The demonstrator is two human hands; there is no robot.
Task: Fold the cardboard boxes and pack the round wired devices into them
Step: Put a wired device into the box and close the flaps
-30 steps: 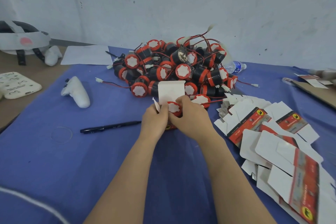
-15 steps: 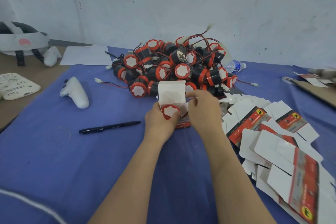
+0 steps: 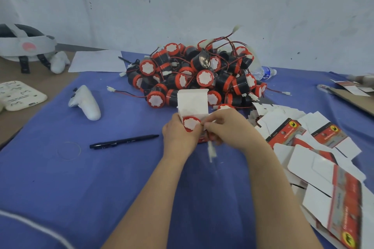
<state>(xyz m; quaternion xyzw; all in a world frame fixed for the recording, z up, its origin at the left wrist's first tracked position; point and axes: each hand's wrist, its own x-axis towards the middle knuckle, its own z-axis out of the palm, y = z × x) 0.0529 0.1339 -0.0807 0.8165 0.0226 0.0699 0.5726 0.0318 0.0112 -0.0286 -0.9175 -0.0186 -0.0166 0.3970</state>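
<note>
Left hand (image 3: 179, 133): fingers curled round the box (image 3: 192, 100), holding it upright over the desk (image 3: 121, 188), top flap standing open.
Right hand (image 3: 226, 127): fingers pinched at the box mouth on what we take for the wire; its white plug (image 3: 211, 150) dangles outside, blurred.
Device (image 3: 191, 123): seated in the box mouth, white face toward us.
Risk, wire: if we close the flap with the plug out, we trap or kink the wire; tugging could pull the device out.
Risk, box: squeezing too hard may buckle the thin card.
Around: pile (image 3: 198, 75) of loose devices behind, flat boxes (image 3: 303, 147) to the right, pen (image 3: 123, 141) to the left.
</note>
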